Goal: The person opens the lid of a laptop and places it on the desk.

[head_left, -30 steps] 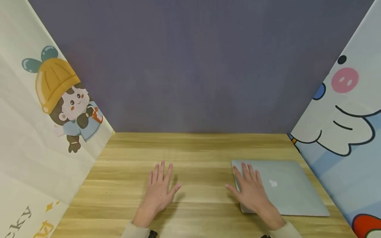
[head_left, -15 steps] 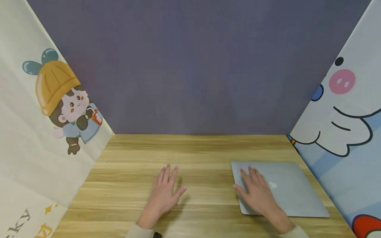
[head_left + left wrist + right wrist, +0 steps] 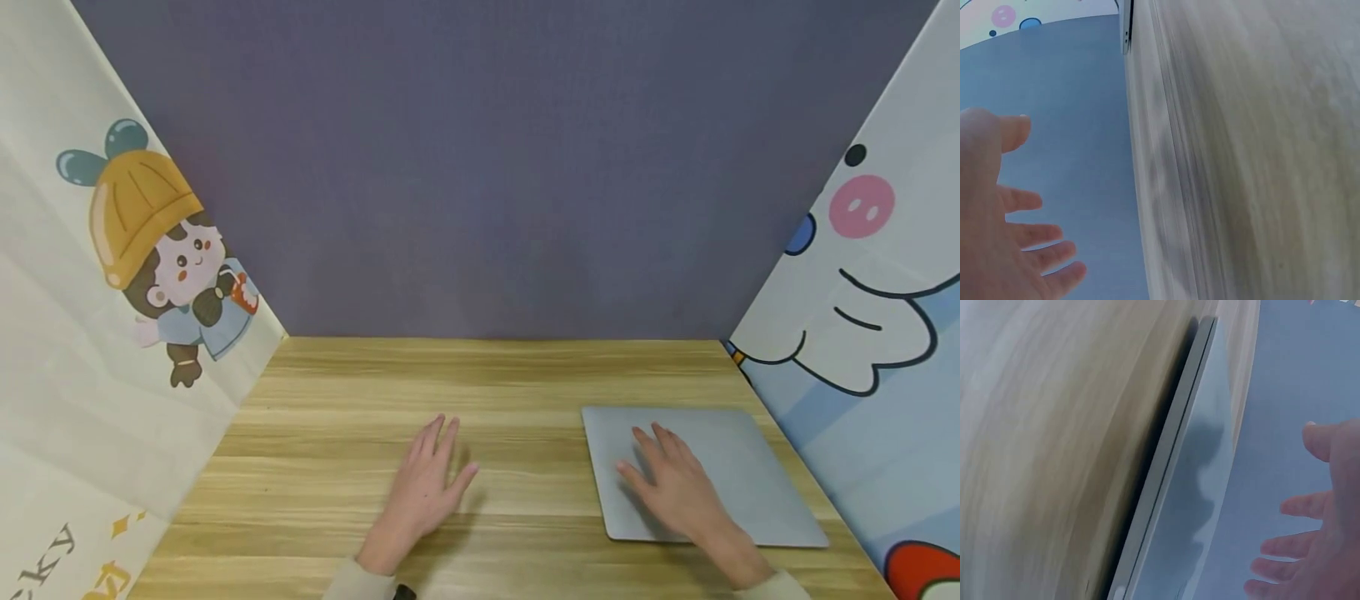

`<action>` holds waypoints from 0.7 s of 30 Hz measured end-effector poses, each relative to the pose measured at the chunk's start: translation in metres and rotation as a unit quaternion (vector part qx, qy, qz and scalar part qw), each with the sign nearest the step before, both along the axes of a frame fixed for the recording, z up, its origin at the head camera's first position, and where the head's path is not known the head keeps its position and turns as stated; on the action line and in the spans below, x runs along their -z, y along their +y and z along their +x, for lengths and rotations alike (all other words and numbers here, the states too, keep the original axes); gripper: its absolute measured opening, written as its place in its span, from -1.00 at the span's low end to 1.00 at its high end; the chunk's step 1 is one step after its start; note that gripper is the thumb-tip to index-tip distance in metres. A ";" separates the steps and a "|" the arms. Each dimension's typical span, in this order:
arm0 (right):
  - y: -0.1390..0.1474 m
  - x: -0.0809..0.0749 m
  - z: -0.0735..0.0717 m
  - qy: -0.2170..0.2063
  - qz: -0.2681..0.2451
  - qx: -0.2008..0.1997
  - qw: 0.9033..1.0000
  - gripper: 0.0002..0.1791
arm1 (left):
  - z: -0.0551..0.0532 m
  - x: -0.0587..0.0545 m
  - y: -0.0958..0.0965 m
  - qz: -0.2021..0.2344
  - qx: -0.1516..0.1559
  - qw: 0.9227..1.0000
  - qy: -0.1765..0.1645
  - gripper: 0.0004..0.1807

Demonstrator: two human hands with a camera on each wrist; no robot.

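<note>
A closed silver laptop [image 3: 750,475] lies flat on the right part of the wooden table [image 3: 315,467]. My right hand [image 3: 678,487] hovers over its lid with fingers spread, and in the right wrist view a gap and a dark shadow show between hand [image 3: 1322,531] and laptop [image 3: 1179,506]. To the left, my left hand [image 3: 423,487] is held above the bare wood, fingers extended and thumb out to the side. Nothing lies in that palm [image 3: 997,237] in the left wrist view. The laptop's logo is covered by the right hand.
A grey-purple panel [image 3: 480,183] stands along the table's far edge. Cloth walls with cartoon prints, a child in a yellow cap [image 3: 142,208] on the left and a white pig-nosed figure [image 3: 885,250] on the right, flank the table.
My right hand has moved right, from the laptop's left edge to farther over its lid. The left hand has drifted slightly right. The laptop stays in place.
</note>
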State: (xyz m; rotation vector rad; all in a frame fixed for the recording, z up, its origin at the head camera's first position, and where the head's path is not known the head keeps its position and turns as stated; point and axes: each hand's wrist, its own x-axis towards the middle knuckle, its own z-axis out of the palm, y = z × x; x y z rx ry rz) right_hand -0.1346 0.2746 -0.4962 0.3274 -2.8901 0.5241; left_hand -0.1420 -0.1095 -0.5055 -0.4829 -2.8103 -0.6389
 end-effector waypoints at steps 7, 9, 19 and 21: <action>0.020 -0.003 -0.002 -0.005 -0.007 0.016 1.000 -0.28 | 0.001 -0.002 0.003 0.007 0.002 1.000 -0.005 -0.18; 0.025 -0.003 -0.002 -0.009 -0.013 0.023 1.000 -0.28 | 0.001 -0.002 0.005 0.012 0.004 1.000 -0.007 -0.19; 0.047 0.001 -0.005 -0.016 -0.029 0.052 0.998 -0.29 | 0.002 0.001 0.011 0.043 0.014 0.999 -0.025 -0.23; 0.050 0.002 -0.006 -0.012 -0.031 0.054 0.998 -0.29 | 0.002 0.001 0.012 0.048 0.014 0.998 -0.025 -0.23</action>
